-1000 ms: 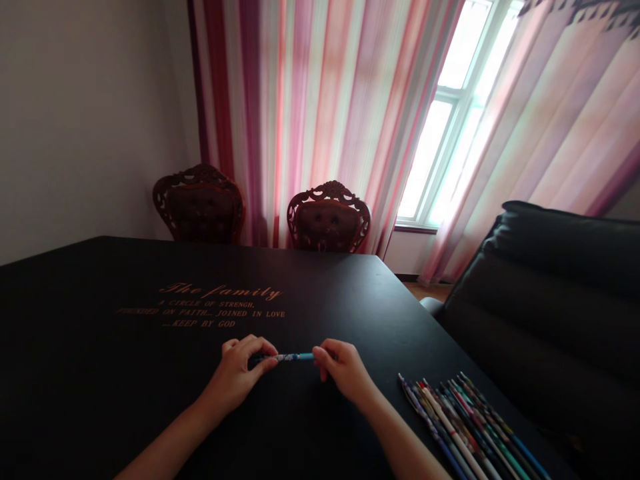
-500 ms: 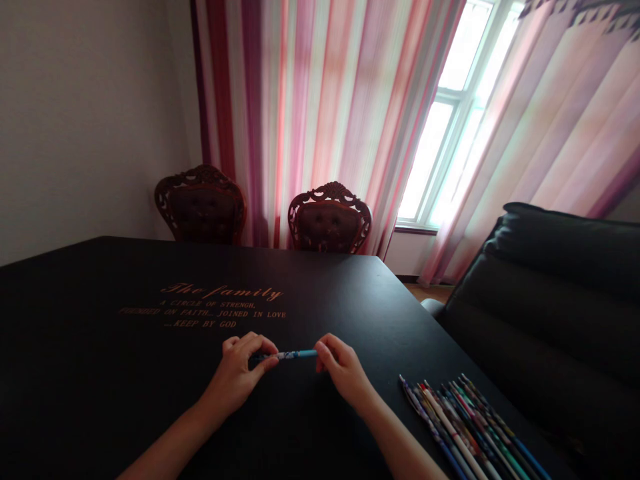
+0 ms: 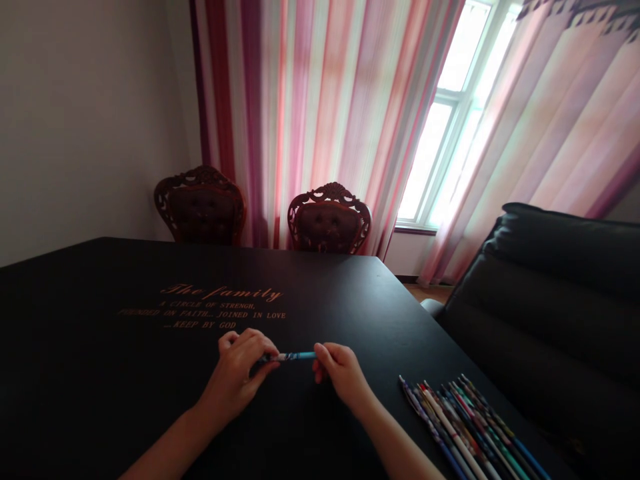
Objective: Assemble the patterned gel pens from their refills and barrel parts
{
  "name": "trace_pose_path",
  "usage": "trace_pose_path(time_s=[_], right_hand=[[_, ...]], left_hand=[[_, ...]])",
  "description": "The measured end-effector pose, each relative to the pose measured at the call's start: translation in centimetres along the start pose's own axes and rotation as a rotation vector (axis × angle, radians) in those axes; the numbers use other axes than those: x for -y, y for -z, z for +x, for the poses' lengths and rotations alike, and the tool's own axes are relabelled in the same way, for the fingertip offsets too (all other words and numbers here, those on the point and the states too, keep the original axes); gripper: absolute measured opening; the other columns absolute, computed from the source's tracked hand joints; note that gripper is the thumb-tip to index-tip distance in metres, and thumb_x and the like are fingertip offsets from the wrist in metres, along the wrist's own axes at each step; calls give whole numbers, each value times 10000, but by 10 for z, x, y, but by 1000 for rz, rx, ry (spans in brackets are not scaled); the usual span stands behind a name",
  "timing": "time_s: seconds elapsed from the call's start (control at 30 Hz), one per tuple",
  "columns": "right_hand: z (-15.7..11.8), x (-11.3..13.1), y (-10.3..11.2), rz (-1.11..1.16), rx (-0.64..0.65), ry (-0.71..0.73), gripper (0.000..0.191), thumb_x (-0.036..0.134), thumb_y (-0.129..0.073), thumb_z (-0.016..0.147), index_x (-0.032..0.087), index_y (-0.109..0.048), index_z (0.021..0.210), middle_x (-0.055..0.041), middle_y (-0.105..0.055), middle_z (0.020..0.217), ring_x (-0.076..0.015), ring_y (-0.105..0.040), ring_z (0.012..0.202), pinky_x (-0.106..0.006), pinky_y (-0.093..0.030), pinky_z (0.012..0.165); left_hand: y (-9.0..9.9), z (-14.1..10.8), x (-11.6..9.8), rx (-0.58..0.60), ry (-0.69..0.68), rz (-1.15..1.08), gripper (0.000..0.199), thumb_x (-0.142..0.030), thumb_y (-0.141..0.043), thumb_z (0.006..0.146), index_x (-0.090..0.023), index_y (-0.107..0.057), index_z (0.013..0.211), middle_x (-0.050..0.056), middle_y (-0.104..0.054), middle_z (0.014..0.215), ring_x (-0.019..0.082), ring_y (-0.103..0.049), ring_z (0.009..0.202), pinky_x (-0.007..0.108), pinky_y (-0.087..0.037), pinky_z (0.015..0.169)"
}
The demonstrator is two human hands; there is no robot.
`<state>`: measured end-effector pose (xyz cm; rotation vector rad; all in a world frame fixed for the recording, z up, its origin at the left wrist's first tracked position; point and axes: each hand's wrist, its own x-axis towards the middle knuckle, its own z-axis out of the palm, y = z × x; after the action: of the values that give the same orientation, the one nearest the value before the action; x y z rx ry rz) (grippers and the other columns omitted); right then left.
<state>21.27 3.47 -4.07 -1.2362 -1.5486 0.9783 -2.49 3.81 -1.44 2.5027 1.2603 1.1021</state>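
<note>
A slim pen, light blue at its right end and dark-and-white patterned toward the middle, lies level between my two hands above the black table. My left hand pinches its left part between thumb and fingers, hiding some of that end. On the right tip, the thumb and curled fingers of my right hand are closed. Several more pens of mixed colours lie side by side on the table to the right of my right forearm.
The black table carries gold lettering beyond my hands. Two carved chairs stand at its far side, before striped curtains. A black padded armchair is close to the right edge.
My right hand has shifted slightly, its fingers curling lower around the pen's tip. The left hand has barely moved, and the pens at the right lie as before.
</note>
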Motion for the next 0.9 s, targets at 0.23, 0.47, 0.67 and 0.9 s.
trace_pose_path(time_s=[0.23,0.47,0.67,0.9], right_hand=[[3,7,14,69,-87,107,304,456,-590,879,172,-662,798,-32,-708,711,-161,-588,657,-264,-429,648],[-2,18,14,-12,-118,135,178,348,-635,853,179,-682,826,-10,-696,712,-154,-565,655,-262,-416,638],[-6,23,12,-157,-134,191,100,252,-645,843,190,-699,785,4,-662,693,-152,-560,674,-264,-421,660],[-12,29,4,-352,-112,353,48,163,-679,805,208,-673,822,5,-630,771,-168,-561,783,-287,-417,742]], left_hand=[[-5,8,14,-36,479,-677,438,-557,-425,934,-208,-686,977,32,-708,764,233,-625,782,359,-431,806],[-7,8,12,11,700,-1336,331,-426,-736,801,-147,-749,980,44,-714,784,155,-601,754,254,-466,748],[-4,8,13,-26,721,-1398,315,-371,-812,739,-124,-772,930,48,-721,770,134,-602,733,212,-476,746],[-3,8,13,-74,760,-1439,321,-413,-733,808,-138,-755,971,45,-716,758,151,-619,720,237,-486,709]])
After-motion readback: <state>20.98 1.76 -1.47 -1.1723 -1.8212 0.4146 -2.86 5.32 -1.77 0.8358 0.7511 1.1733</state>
